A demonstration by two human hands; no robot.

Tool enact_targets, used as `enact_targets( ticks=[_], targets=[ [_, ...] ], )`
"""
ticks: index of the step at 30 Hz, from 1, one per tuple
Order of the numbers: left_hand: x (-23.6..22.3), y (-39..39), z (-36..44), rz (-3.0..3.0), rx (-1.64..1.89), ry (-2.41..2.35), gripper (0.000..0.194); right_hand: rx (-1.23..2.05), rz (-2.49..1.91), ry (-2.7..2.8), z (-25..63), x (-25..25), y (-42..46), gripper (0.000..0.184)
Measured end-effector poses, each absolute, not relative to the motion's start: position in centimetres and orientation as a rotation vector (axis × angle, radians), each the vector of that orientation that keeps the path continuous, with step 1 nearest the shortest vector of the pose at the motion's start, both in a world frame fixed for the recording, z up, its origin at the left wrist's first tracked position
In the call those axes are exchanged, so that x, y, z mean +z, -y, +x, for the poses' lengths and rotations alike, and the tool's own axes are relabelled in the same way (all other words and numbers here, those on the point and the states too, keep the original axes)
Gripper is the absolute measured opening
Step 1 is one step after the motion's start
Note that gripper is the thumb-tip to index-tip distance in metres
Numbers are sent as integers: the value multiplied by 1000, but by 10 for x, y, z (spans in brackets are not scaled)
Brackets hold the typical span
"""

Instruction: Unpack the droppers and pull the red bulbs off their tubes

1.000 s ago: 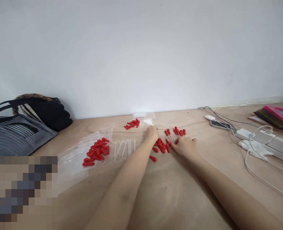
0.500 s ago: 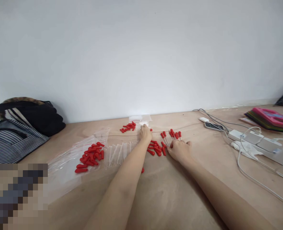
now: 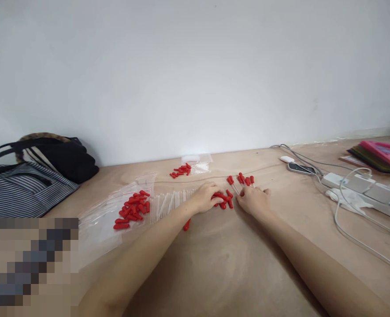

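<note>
My left hand [image 3: 208, 197] is curved over a small pile of red rubber bulbs [image 3: 224, 204], its thumb and fingers apart around them. Just to the right, my right hand [image 3: 256, 200] rests on the table, fingers spread against several glass droppers [image 3: 235, 188] with red bulbs; its fingertips are partly hidden. Left of my left hand lies a row of clear glass tubes [image 3: 168, 203]. One loose red bulb [image 3: 187, 225] lies beneath my left forearm. More red bulbs [image 3: 133, 209] are heaped on a clear zip bag [image 3: 105, 226].
Small red bulbs [image 3: 180, 170] lie beside a clear bag [image 3: 201, 166] near the wall. A striped bag [image 3: 26, 185] stands at left. On the right are a power strip [image 3: 376, 193] with white cables, a dark device [image 3: 301, 169] and a pink item [image 3: 384, 154] on a stack.
My left hand has drawn back from near the far clear bag to the pile of red bulbs. My right hand stays by the droppers. The view has shifted slightly.
</note>
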State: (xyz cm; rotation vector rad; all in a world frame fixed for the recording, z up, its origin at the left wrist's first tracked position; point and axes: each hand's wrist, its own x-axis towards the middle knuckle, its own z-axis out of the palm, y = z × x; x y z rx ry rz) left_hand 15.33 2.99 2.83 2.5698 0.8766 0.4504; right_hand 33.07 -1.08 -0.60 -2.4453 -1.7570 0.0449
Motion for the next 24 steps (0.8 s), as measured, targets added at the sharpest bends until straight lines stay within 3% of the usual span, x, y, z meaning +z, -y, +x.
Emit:
enact_targets(
  ticks=[9,14,24],
  targets=[
    [22,51,78,2569,70,-1617,4,48,-2494,1843,328,-3,10,31],
    [2,50,80,2639,92,-1708,20,-11,-2483,1906,325,-7,9,31],
    [-13,42,129,3050,442,-1035,18,-29,-2398,1842,328,-16,11,32]
  ],
)
